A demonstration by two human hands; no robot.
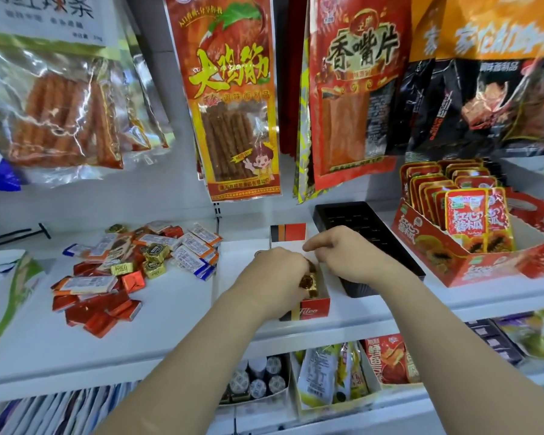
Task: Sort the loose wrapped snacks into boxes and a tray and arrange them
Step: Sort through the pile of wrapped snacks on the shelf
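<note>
Shelf (170,324) holds a heap of red, white and gold wrapped snacks (132,265) at left and a black tray (358,221) at right. Between them, over a striped box (314,307), the left hand (277,274) grips a gold-wrapped snack (308,282); the right hand (343,252) curls, hold unclear.

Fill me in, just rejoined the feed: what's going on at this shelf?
A person is filling the small box with both hands. The left hand holds gold-wrapped snacks inside it; the right hand is over its far end, grip hidden. The black tray beside it looks unfilled, and a pile of loose snacks lies on the shelf to the left.
</note>
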